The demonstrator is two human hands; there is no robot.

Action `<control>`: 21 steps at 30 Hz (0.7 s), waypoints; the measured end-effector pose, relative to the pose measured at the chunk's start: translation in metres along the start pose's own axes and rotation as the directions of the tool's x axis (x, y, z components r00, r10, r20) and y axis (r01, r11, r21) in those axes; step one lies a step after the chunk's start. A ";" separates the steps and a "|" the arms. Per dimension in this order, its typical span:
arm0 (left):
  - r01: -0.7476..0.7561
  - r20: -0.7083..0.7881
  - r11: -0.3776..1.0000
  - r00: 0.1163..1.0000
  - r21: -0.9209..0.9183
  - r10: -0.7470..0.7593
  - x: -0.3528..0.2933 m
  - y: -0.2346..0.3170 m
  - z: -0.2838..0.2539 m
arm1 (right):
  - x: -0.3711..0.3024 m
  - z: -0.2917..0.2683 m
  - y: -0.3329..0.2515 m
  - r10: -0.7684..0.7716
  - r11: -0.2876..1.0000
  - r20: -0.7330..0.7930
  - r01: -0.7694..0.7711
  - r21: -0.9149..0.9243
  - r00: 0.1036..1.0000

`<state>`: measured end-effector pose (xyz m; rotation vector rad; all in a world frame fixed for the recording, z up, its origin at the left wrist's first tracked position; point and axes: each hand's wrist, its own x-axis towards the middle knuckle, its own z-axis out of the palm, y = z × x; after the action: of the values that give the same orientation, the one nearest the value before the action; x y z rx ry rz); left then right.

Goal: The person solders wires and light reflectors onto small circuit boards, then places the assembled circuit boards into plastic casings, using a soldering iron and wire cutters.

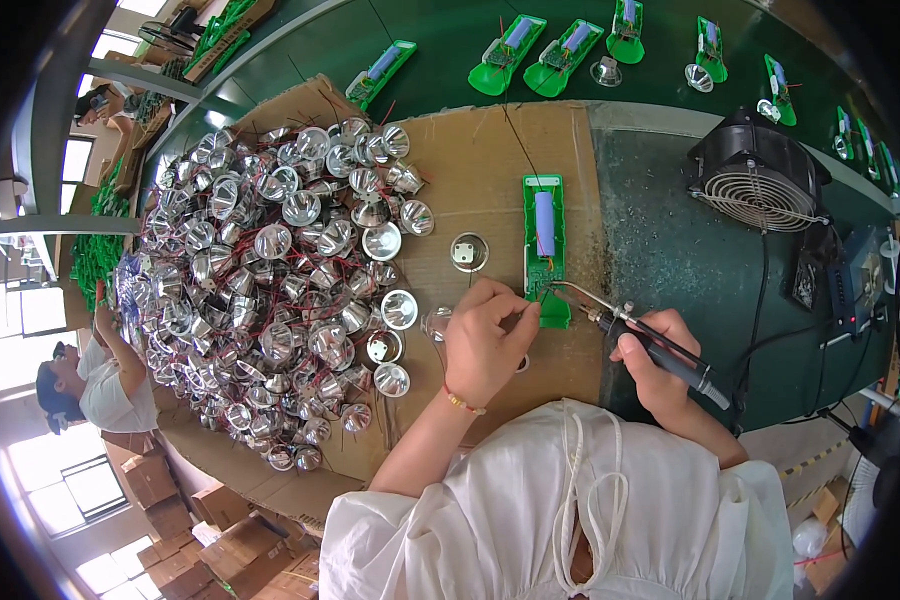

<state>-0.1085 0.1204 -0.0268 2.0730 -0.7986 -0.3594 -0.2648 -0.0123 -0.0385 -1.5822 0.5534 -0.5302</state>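
Note:
A green plastic housing (558, 205) lies on the cardboard in front of me, with a purple cylindrical battery (544, 224) and a small circuit board (538, 277) inside. My left hand (487, 335) is pinched closed at the housing's near left edge; what its fingertips hold is too small to make out. A silver reflector cup (435, 323) is beside that hand, partly hidden by it. My right hand (658, 362) grips a black soldering iron (675, 363) with a thin curved metal tube along it. The iron's tip end is over the circuit board.
A large heap of silver reflectors (270, 260) with red wires covers the left side. Another reflector (467, 252) lies nearby. Several green housings (507, 55) line the far shelf. A black fan (755, 170) and a blue-fronted box (847, 300) stand right. A co-worker (105, 385) is at left.

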 end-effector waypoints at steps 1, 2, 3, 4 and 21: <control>0.000 0.000 1.000 1.000 0.001 0.000 0.000 -0.001 0.001 | 0.000 -0.001 -0.001 0.000 1.000 0.000 0.000 0.001 1.000; -0.004 0.005 1.000 1.000 0.001 0.004 0.001 -0.002 0.001 | -0.001 -0.001 -0.002 0.003 1.000 0.011 -0.003 -0.008 1.000; -0.008 0.010 1.000 1.000 0.001 0.008 0.001 -0.003 0.002 | -0.001 -0.002 -0.003 0.005 1.000 0.023 -0.005 -0.017 1.000; -0.008 0.010 1.000 1.000 0.001 0.008 0.001 -0.003 0.001 | -0.003 -0.001 -0.003 0.005 1.000 0.023 -0.005 -0.017 1.000; 0.032 0.051 0.999 0.998 0.030 -0.033 0.004 -0.001 0.000 | -0.001 -0.012 0.005 0.014 0.989 -0.161 0.011 0.150 0.987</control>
<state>-0.1053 0.1183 -0.0277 2.1134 -0.8054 -0.4226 -0.2733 -0.0207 -0.0422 -1.4029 0.6222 -0.6879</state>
